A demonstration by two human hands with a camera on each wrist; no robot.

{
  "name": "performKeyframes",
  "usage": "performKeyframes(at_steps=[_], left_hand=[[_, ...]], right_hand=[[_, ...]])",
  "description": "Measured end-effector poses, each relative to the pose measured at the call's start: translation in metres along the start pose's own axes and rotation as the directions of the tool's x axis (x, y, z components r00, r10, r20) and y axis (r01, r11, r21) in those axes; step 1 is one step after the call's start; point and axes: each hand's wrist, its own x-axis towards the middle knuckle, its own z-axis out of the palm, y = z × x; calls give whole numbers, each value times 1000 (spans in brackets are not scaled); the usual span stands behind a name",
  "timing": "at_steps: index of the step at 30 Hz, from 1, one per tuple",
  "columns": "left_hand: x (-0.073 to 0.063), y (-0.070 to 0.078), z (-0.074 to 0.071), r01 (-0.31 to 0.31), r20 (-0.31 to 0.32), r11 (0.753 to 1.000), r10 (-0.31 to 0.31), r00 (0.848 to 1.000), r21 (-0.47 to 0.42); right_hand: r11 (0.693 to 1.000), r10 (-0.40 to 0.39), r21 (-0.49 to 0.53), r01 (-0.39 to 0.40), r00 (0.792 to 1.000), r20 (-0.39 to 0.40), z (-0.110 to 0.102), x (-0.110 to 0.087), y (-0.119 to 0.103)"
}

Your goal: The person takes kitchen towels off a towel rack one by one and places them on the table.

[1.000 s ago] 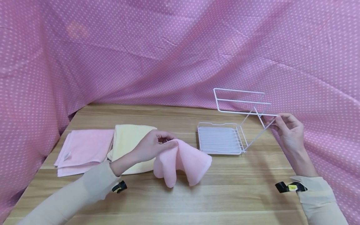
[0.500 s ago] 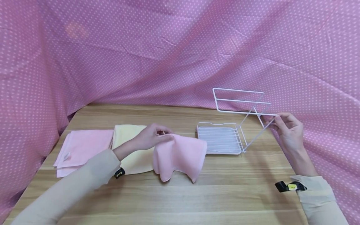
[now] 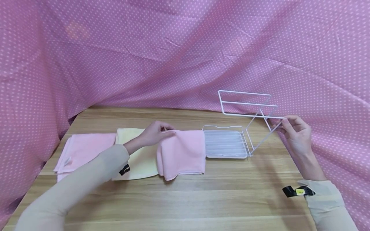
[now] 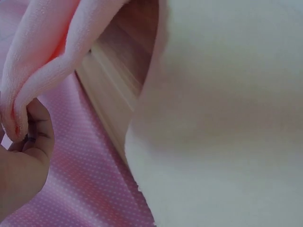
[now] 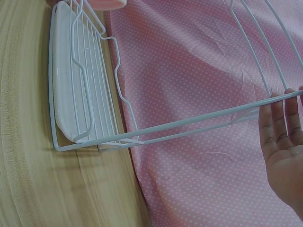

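In the head view, my left hand pinches the upper edge of a small pink towel. The towel hangs down, creased on its left, between a yellow towel and the rack's tray. The left wrist view shows the thumb and fingers of the left hand gripping a folded edge of the pink towel. On the right, my right hand holds the white wire rack at its upper corner. The right wrist view shows the fingers of that hand against the rack's side rod.
A folded pink towel lies at the left, beside a folded yellow towel partly covered by my left arm. The rack's lower shelf carries a white tray on the wooden table. A pink dotted cloth hangs behind.
My left hand has moved up and slightly left with the pink towel, which has spread from a bunched shape into a flatter hang. My right hand and the rack have hardly moved.
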Motion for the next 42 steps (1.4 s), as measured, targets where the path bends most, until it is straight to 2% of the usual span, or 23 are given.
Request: performKeyframes(at_steps=[2, 9, 18, 22, 27, 30, 33, 42], left_hand=[[4, -5, 2, 11, -2, 1000, -11, 1000, 6], [17, -22, 6, 35, -1, 999, -35, 999, 37], [28, -37, 8, 95, 30, 992, -97, 995, 82], [30, -41, 9, 122, 33, 989, -125, 992, 85], [32, -48, 10, 146, 36, 984, -150, 988, 106], [34, -52, 12, 154, 39, 980, -160, 986, 127], [37, -55, 13, 169, 43, 975, -177, 983, 145], [40, -56, 14, 205, 40, 968, -213, 976, 141]], right_hand=[[1000, 4, 14, -4, 1000, 5, 0, 0, 0], [996, -8, -92, 4, 999, -48, 3, -1, 0], [1000, 6, -8, -6, 1000, 1, 3, -2, -2], [1000, 7, -5, -7, 1000, 0, 3, -2, -2], [998, 5, -69, -8, 999, -41, 5, -2, 0], [998, 5, -65, -8, 999, -51, 6, -2, 0], [1000, 7, -17, -8, 999, -38, 6, -3, 0], [994, 4, -104, -8, 999, -44, 3, -2, 1]])
